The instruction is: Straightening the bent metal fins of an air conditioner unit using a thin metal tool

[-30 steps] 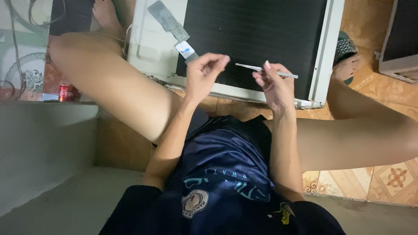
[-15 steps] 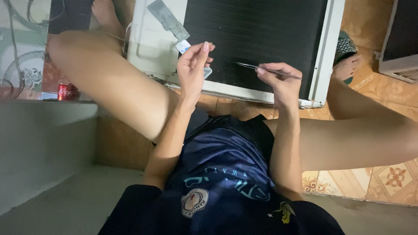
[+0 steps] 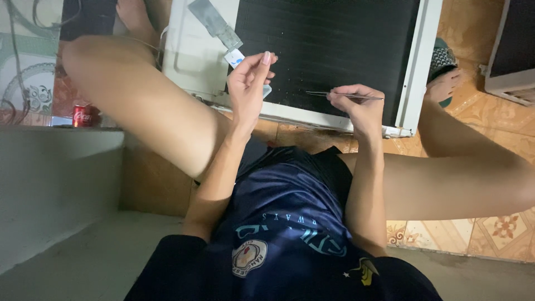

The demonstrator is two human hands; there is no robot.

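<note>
White-framed AC unit w/ dark fin grille (image 3: pixel 334 50) lies on tiled floor betw. the legs. Left hand (image 3: pixel 249 83), turned more edge-on vs. 0.5 s ago, pinches small blue-white packet (image 3: pixel 236 57). Right hand (image 3: pixel 356 103), barely shifted, pinches thin metal tweezers (image 3: pixel 340 95) against grille.

On the left we see a red drink can (image 3: pixel 85 116) that stands on a grey concrete ledge (image 3: pixel 61 167). Behind the can there is a patterned tile wall (image 3: pixel 28 83) with thin dark cables (image 3: pixel 16 33) that hang over it. At the far right stands a second white-framed unit (image 3: pixel 510 47) (only its corner is in view). The floor (image 3: pixel 490 228) there has orange tiles with flower ornaments.
</note>
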